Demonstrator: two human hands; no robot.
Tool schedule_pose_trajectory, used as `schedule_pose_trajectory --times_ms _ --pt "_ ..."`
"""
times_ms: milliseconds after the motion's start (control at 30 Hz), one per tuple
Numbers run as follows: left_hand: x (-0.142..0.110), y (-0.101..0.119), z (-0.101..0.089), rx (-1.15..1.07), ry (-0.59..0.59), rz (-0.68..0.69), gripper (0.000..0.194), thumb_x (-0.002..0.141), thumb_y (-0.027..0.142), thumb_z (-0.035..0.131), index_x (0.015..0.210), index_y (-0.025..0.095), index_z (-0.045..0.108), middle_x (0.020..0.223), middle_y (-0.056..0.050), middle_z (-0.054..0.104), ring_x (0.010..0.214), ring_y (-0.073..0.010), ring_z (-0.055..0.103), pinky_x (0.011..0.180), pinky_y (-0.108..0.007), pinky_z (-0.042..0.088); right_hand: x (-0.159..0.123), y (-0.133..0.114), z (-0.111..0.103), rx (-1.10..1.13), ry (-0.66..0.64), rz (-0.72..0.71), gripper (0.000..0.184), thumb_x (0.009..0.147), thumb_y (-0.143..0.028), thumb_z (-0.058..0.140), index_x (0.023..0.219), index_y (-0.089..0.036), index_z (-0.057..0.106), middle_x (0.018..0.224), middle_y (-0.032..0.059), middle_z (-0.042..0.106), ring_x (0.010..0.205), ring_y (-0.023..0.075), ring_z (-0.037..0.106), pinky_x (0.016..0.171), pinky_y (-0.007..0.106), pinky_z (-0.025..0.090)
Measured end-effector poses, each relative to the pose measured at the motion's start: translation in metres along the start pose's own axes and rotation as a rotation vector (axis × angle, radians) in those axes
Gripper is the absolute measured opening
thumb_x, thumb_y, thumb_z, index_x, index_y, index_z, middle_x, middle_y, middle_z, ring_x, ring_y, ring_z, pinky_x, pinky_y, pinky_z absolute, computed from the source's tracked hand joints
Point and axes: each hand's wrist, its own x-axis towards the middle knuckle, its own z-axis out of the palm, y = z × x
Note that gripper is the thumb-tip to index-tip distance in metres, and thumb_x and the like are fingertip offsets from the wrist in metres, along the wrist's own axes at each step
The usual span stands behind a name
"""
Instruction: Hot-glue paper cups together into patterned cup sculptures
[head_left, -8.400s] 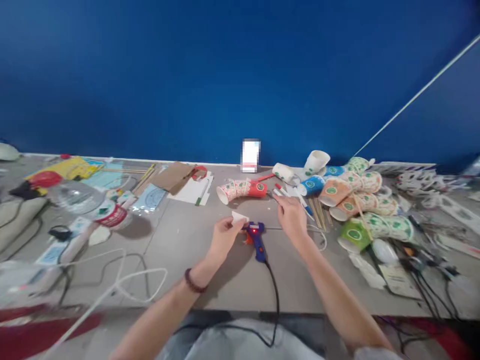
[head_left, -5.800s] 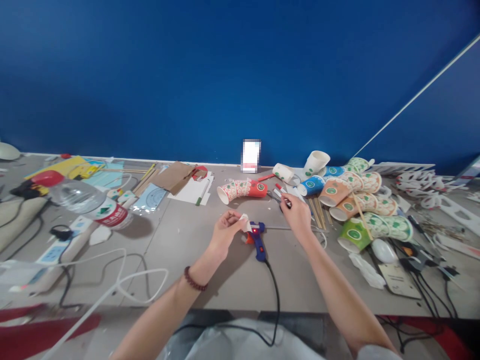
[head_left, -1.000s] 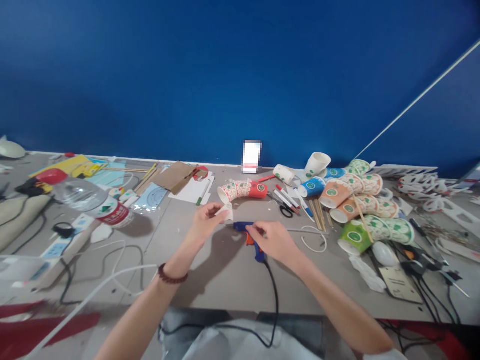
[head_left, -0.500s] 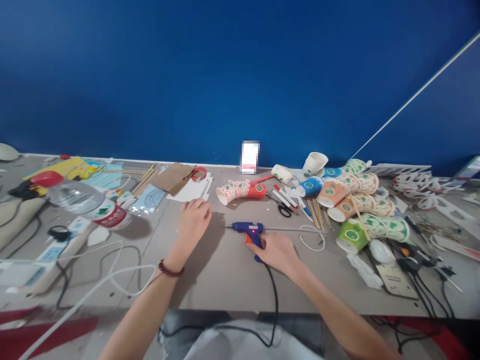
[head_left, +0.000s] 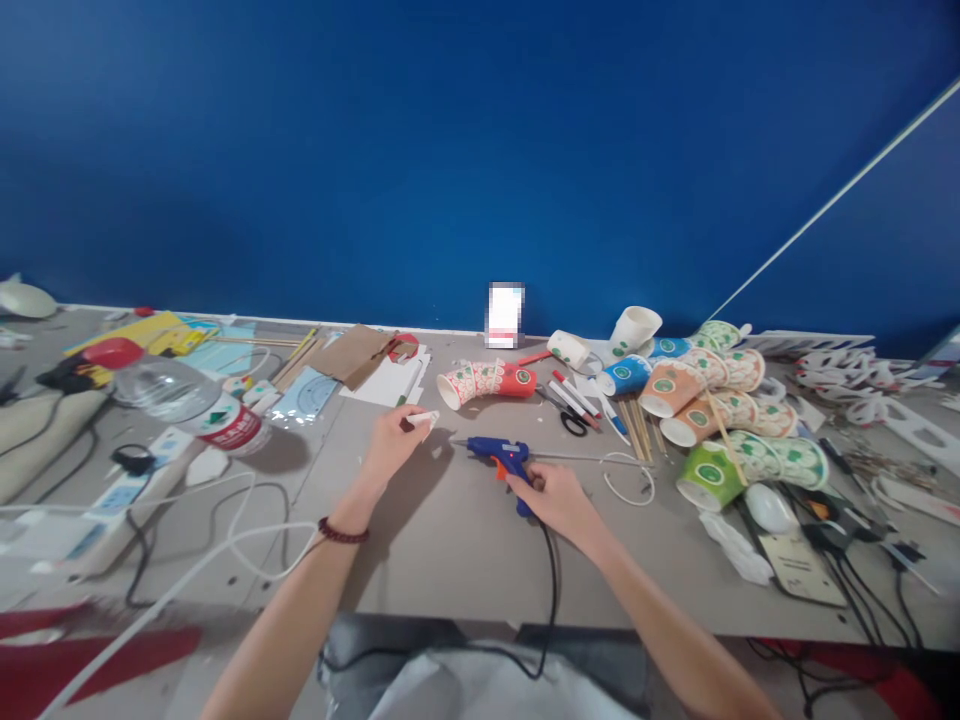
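Note:
My left hand [head_left: 391,440] is closed on a small white paper piece [head_left: 421,418] held just above the grey table [head_left: 450,560]. A blue glue gun [head_left: 496,456] with an orange trigger and a lit red lamp lies on the table, nozzle pointing left toward the paper piece. My right hand [head_left: 553,500] is wrapped round its handle. Its black cord [head_left: 553,590] runs back toward me. A short gap separates the nozzle from the paper piece.
A row of nested red paper cups [head_left: 486,380] lies behind the gun. Markers and scissors [head_left: 571,402], wooden sticks, and a pile of paper cups [head_left: 720,410] lie to the right. A water bottle [head_left: 187,400], power strip and white cables [head_left: 247,530] lie left. Cardboard and paper [head_left: 367,360] lie at the back.
My left hand lifted from the table with the white paper piece pinched and shifted right toward the nozzle. My right hand stayed on the glue gun's handle, which barely moved.

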Motion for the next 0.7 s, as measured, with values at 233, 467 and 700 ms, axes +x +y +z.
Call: schedule_pose_trajectory --times_ms 233,467,700 --pt "-0.004 0.012 0.001 -0.344 -0.065 -0.178 0.032 0.057 0.037 0.078 0.080 0.016 0.069 0.062 -0.001 0.068 0.059 -0.0153 0.062 0.057 -0.024 0.048 -0.008 -0.008 -0.008 0.627 -0.100 0.214 0.032 0.072 -0.047 0.064 0.089 -0.019 0.059 0.056 -0.0067 0.053 0.036 0.0086 0.047 0.033 0.020 0.033" --pt "-0.012 0.017 0.006 -0.489 -0.246 -0.208 0.044 0.058 0.039 0.082 0.092 0.014 0.070 0.062 0.001 0.064 0.057 -0.0118 0.059 0.054 -0.022 0.045 -0.016 -0.017 -0.016 0.964 -0.197 0.215 0.027 0.065 -0.040 0.067 0.076 -0.019 0.052 0.053 -0.0067 0.055 0.034 0.0096 0.050 0.026 0.018 0.029" --pt "-0.016 0.018 0.014 -0.541 -0.238 -0.164 0.060 0.059 0.042 0.084 0.110 0.014 0.065 0.047 0.010 0.046 0.044 -0.0058 0.038 0.042 -0.018 0.025 -0.016 -0.022 -0.021 0.984 -0.143 0.119 0.022 0.064 -0.035 0.064 0.062 -0.018 0.049 0.048 -0.0066 0.048 0.031 0.0065 0.043 0.029 0.019 0.026"
